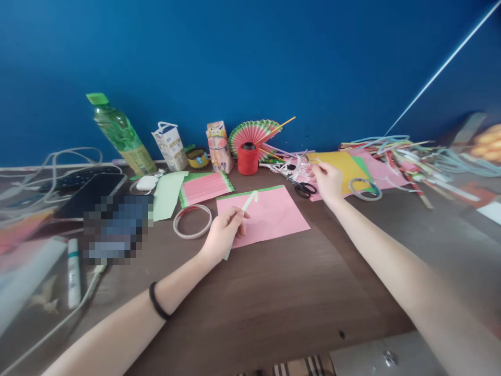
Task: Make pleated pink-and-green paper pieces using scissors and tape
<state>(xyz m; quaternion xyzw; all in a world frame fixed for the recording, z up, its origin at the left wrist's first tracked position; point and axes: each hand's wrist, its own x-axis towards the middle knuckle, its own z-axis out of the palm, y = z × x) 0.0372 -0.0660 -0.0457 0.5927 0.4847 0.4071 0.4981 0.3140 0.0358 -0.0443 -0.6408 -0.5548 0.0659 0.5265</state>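
Observation:
My left hand (227, 230) is closed on a pale green paper strip (250, 200), over the left part of a pink sheet (274, 214) with a green strip along its top edge. My right hand (326, 180) reaches to a pile of white paper scraps (293, 166) by the wall, its fingers pinched together; what they hold, if anything, is too small to tell. Black-handled scissors (305, 189) lie just left of it. Beyond my right hand is a yellow sheet (348, 169) with a tape roll (365, 189) at its edge.
Another tape roll (192, 221), a pleated pink paper (205, 189) and a light green sheet (168, 196) lie left. Along the wall stand a green bottle (123, 136), cartons, red thread (248, 159) and a paper fan (250, 137). Colored strips (418, 162) are heaped right.

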